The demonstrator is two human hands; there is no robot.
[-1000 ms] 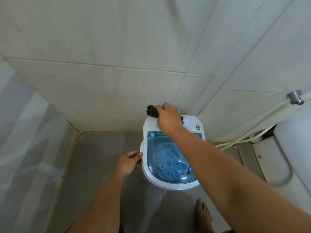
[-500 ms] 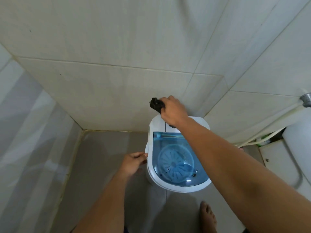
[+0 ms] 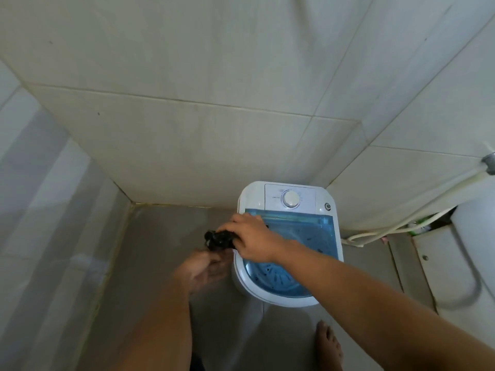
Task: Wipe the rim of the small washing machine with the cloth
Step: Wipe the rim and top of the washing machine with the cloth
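right fingers clutch cloth at washing machine rim | left fingers loose | panel print unreadable

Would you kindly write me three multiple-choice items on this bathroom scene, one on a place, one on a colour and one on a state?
1. Where is the cloth?
A. at the left side of the washing machine rim
B. on the control dial
C. on the floor by the bare foot

2. What colour is the machine's lid?
A. opaque red
B. translucent blue
C. black

3. What is the right hand doing?
A. hanging idle
B. turning the dial
C. gripping the cloth

Answers: 1 A, the dark bunch sits at the left rim, with the left hand just below it. 2 B, the tub shows through the blue lid. 3 C, its fingers curl round the cloth.
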